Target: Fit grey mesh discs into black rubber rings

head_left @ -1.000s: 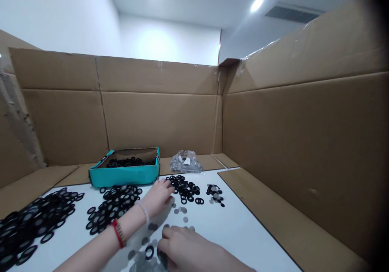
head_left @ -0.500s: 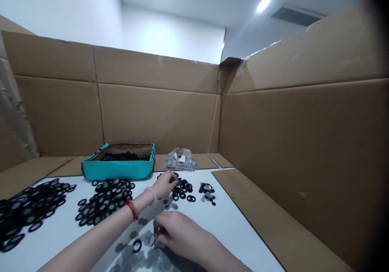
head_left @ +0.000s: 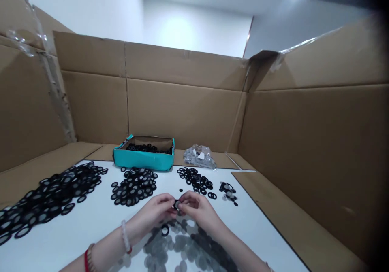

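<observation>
My left hand [head_left: 159, 207] and my right hand [head_left: 196, 208] meet over the white tabletop, fingertips nearly touching. Between them is a small black ring [head_left: 175, 204], pinched by my left hand. A translucent grey disc [head_left: 178, 205] lies against the ring under my right fingertips, partly hidden. Just below, a loose black ring [head_left: 165, 230] rests beside many scattered grey discs [head_left: 182, 243]. Beyond my right hand lies a heap of black rings [head_left: 196, 179]. A small black piece [head_left: 181, 190] sits alone behind my fingers.
Piles of black rings with grey centres lie at left [head_left: 65, 185] and centre left [head_left: 135, 187]. A small mixed pile [head_left: 227, 191] is at right. Behind stand a teal box [head_left: 142, 158] of black rings and a clear plastic bag [head_left: 199, 157]. Cardboard walls [head_left: 182, 110] surround the table.
My left hand has come back from the ring heap to meet my right hand, now with a black ring. My right hand has lifted off the scattered discs. The view has shifted left.
</observation>
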Demonstrator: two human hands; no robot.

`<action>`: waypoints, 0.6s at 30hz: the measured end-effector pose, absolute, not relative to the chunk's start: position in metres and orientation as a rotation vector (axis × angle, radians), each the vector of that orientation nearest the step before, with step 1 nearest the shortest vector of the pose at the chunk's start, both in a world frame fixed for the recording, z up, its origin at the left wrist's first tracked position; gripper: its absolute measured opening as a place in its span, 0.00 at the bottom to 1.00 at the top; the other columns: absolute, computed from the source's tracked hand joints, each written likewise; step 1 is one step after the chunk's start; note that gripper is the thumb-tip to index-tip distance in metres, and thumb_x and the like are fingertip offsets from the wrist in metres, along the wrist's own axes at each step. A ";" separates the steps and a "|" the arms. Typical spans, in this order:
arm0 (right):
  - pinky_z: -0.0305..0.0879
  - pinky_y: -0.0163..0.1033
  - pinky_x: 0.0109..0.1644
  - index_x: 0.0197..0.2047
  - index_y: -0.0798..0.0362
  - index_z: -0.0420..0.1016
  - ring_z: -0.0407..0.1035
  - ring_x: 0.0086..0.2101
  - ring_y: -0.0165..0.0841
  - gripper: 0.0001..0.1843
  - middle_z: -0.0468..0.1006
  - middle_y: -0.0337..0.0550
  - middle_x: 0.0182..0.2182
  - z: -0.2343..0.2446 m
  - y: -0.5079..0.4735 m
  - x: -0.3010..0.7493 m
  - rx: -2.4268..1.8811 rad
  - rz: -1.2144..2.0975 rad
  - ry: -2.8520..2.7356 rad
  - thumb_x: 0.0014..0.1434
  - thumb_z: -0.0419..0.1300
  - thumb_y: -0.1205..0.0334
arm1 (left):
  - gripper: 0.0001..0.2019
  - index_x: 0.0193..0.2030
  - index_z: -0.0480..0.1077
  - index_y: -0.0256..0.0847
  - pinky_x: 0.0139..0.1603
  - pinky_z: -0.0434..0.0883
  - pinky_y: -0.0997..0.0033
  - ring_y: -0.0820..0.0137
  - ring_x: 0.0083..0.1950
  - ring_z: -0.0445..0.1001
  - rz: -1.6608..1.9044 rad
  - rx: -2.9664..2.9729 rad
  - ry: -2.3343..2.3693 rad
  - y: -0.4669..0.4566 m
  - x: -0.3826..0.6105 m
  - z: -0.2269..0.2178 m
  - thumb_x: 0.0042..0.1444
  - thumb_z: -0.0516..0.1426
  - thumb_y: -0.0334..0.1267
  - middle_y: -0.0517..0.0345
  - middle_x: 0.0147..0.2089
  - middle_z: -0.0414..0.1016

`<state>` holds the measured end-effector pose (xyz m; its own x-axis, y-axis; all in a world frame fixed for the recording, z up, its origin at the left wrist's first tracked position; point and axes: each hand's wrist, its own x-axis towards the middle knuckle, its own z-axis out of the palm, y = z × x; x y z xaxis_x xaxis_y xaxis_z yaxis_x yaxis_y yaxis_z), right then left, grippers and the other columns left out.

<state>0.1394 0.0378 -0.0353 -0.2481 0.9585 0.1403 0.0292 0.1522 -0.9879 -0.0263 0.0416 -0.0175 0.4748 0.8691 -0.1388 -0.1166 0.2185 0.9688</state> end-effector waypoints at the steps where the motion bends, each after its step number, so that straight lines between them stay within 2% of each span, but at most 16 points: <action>1: 0.63 0.34 0.30 0.29 0.57 0.69 0.67 0.24 0.29 0.14 0.71 0.38 0.22 -0.036 0.038 0.139 -1.012 1.242 -1.488 0.47 0.64 0.55 | 0.13 0.29 0.69 0.36 0.39 0.66 0.72 0.71 0.33 0.71 0.793 1.149 0.824 0.039 -0.024 -0.016 0.43 0.62 0.45 0.57 0.31 0.72; 6: 0.59 0.32 0.28 0.28 0.56 0.65 0.64 0.23 0.27 0.16 0.68 0.35 0.20 -0.039 0.032 0.140 -1.046 1.229 -1.508 0.46 0.65 0.54 | 0.10 0.29 0.69 0.36 0.32 0.63 0.75 0.72 0.29 0.68 0.838 1.258 0.914 0.026 -0.022 -0.007 0.42 0.61 0.39 0.62 0.25 0.69; 10: 0.60 0.32 0.28 0.29 0.55 0.64 0.64 0.23 0.28 0.15 0.67 0.35 0.21 -0.038 0.029 0.142 -1.054 1.240 -1.508 0.47 0.64 0.55 | 0.09 0.27 0.69 0.36 0.33 0.63 0.75 0.73 0.30 0.68 0.844 1.224 0.903 0.027 -0.023 -0.008 0.45 0.60 0.41 0.61 0.26 0.69; 14: 0.62 0.33 0.30 0.29 0.56 0.69 0.66 0.25 0.30 0.09 0.70 0.38 0.23 -0.036 0.027 0.146 -1.110 1.196 -1.617 0.49 0.62 0.60 | 0.12 0.28 0.70 0.35 0.40 0.66 0.72 0.71 0.33 0.71 0.909 1.154 0.914 0.036 -0.028 -0.015 0.42 0.62 0.42 0.59 0.28 0.71; 18: 0.62 0.34 0.34 0.29 0.55 0.75 0.68 0.30 0.33 0.04 0.74 0.42 0.28 -0.034 0.023 0.148 -1.214 0.987 -1.853 0.51 0.60 0.64 | 0.13 0.29 0.69 0.36 0.37 0.66 0.73 0.70 0.33 0.72 0.900 1.180 0.951 0.039 -0.031 -0.018 0.41 0.63 0.43 0.59 0.28 0.71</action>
<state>0.1476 0.0230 -0.0343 -0.3146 0.9381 0.1448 0.4035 0.2703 -0.8742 -0.0308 0.0395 -0.0184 0.3429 0.9313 -0.1230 -0.0712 0.1563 0.9851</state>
